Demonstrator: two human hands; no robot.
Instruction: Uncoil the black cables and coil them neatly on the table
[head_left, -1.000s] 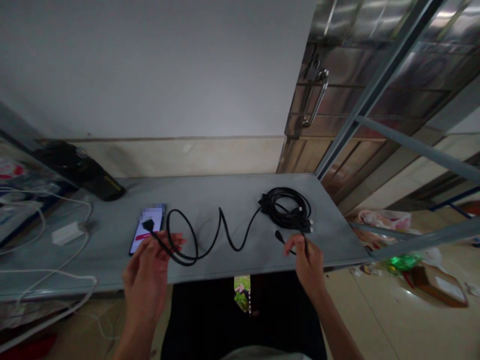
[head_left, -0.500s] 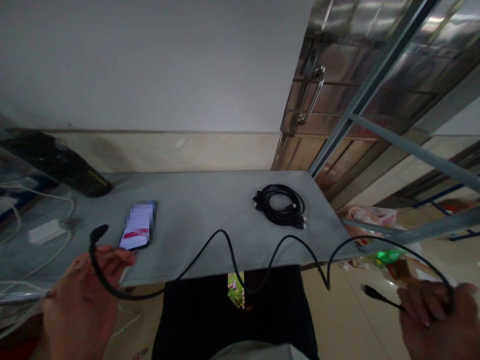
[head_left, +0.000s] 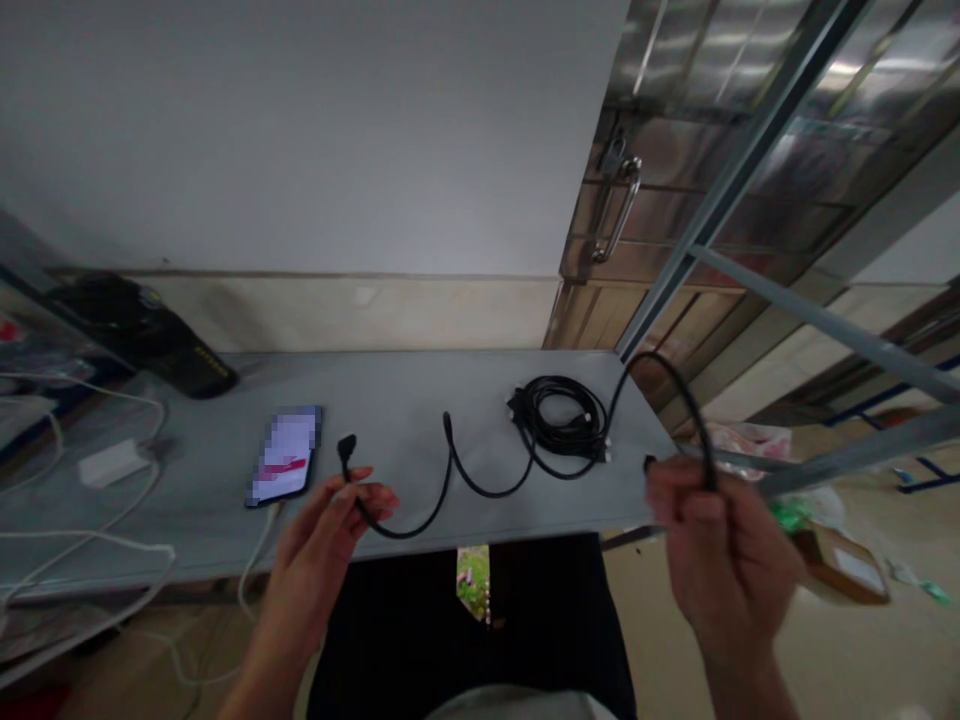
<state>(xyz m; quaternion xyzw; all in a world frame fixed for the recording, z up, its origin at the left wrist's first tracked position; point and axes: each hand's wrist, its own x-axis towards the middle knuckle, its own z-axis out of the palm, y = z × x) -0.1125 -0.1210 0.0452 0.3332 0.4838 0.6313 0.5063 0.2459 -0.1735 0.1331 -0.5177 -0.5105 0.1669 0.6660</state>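
I hold a black cable [head_left: 454,470] by both ends above the front edge of a grey table [head_left: 420,400]. My left hand [head_left: 330,545] pinches the cable just below its left plug, which sticks up. My right hand [head_left: 716,545] is closed round the other end, and the cable arcs up and over from it. Between my hands the cable sags in loops over the table. A coiled bundle of black cables [head_left: 564,420] lies on the table behind the loops, toward the right.
A phone [head_left: 285,455] with a lit screen lies on the table left of my left hand. A black device [head_left: 150,335] rests at the back left. White cables and a white adapter [head_left: 112,462] trail at the left. A metal door [head_left: 720,200] and frame bars stand right.
My hands were spread wide and low with the cable stretched out; they have come back in and up toward the table, and the cable now hangs in tighter loops.
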